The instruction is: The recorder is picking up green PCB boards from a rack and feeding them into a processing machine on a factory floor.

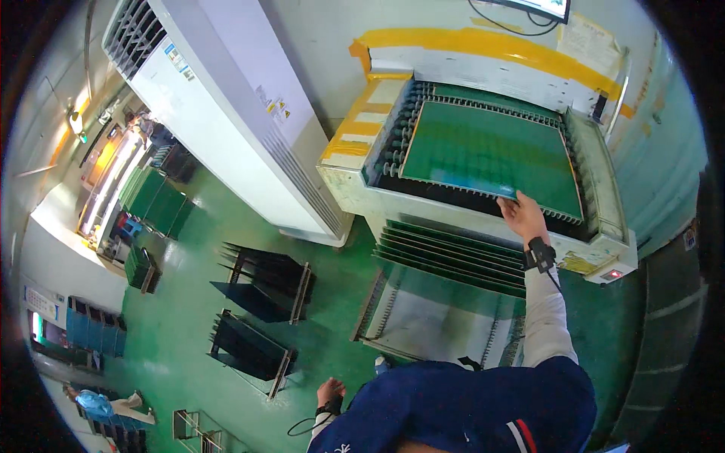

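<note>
A flat green panel (487, 155) lies on the toothed rollers of a pale machine (347, 177), ahead and to the right. My right hand (523, 217) reaches to the panel's near edge and pinches it between thumb and fingers. That wrist wears a black strap with a small device. My left hand (330, 391) hangs low beside my body, fingers curled in, with nothing visible in it. Below the machine stands a slotted rack (438, 306) holding several upright green panels (453, 257) at its far end.
A tall white air conditioner (249, 113) stands left of the machine. Racks of dark panels (264, 279) rest on the green floor to the left, another rack (245, 347) nearer. A person in blue (94, 404) is at far lower left. A screen (540, 6) hangs above.
</note>
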A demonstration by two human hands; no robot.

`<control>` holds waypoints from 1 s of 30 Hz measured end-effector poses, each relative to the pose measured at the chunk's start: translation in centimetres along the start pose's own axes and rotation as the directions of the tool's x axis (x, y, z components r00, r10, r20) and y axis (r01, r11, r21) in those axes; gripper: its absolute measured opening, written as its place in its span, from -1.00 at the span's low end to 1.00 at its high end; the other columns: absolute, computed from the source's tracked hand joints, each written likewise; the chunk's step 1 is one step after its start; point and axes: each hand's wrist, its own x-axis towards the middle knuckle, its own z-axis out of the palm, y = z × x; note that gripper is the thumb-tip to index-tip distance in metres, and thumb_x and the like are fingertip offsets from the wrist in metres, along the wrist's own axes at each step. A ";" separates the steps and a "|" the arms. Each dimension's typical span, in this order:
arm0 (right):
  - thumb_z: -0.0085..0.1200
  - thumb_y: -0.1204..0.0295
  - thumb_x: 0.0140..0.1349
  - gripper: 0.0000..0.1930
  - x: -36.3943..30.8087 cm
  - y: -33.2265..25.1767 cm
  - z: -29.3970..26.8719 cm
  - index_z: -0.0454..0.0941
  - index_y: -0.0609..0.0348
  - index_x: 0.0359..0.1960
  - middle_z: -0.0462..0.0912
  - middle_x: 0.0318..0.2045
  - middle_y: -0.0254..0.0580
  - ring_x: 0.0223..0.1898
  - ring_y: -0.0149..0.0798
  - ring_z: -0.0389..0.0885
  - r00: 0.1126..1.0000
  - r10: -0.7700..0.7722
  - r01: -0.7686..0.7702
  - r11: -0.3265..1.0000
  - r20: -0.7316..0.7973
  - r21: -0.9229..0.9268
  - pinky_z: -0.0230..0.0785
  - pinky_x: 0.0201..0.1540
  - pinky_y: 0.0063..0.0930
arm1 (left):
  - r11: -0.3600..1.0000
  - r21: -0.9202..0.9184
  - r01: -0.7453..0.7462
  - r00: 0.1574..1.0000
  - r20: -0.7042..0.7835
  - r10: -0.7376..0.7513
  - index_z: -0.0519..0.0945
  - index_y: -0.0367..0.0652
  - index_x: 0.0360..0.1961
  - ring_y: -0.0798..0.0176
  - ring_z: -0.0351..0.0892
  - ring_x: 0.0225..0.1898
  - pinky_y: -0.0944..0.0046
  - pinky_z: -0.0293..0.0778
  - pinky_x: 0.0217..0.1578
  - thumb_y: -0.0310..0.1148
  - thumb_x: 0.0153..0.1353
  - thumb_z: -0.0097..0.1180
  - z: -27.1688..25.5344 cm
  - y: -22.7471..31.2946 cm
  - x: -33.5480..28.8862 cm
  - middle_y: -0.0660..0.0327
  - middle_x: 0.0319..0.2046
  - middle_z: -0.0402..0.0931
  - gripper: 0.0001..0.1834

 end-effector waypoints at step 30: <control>0.05 0.37 0.14 -0.78 -8.7 10.9 3.6 0.55 0.28 -0.28 0.62 -0.44 -0.18 -0.44 -0.38 0.55 0.872 0.095 0.454 0.207 0.480 -0.866 0.37 -0.34 -0.53 | 0.998 0.059 -0.021 0.998 -0.065 0.025 0.43 -0.28 -0.26 0.17 0.48 -0.43 0.24 0.43 -0.50 -0.29 0.16 0.07 2.4 0.3 -1.1 0.10 -0.37 0.47 -0.74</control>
